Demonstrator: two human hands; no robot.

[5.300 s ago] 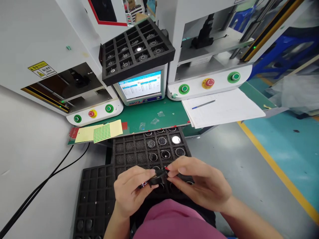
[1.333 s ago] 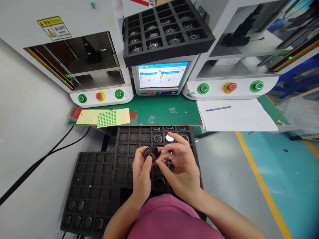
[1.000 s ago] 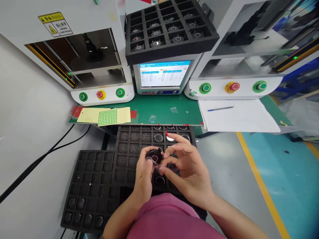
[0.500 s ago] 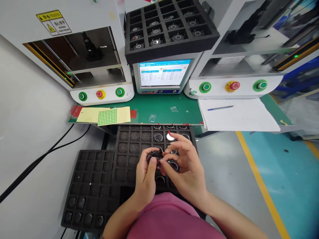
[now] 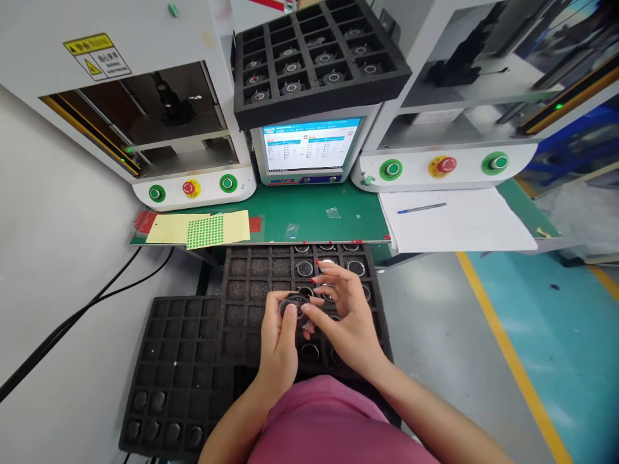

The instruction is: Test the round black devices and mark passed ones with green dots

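A round dark watch part (image 5: 294, 301) is held over the middle foam tray (image 5: 236, 288). My left hand (image 5: 279, 335) is closed around it from the left, thumb on its face. On the right side, my right hand (image 5: 345, 316) touches the part with its thumb, near the index finger; its other fingers are raised and spread. Several round watch parts sit in the tray's right-hand compartments, such as one (image 5: 304, 268) just beyond the hands. The underside of the held part is hidden by my fingers.
A lower-left foam tray (image 5: 184, 325) holds several dark parts. Another filled tray (image 5: 319, 96) rests above the monitor (image 5: 307, 148). Two white press machines (image 5: 193, 200) (image 5: 416, 177) flank it. Sticker sheets (image 5: 206, 231), papers (image 5: 459, 225) and a pen (image 5: 422, 208) lie on the green table.
My right hand has shifted slightly left and its thumb now lies on the held part, with the upper fingers more spread. The camera view has moved a little.
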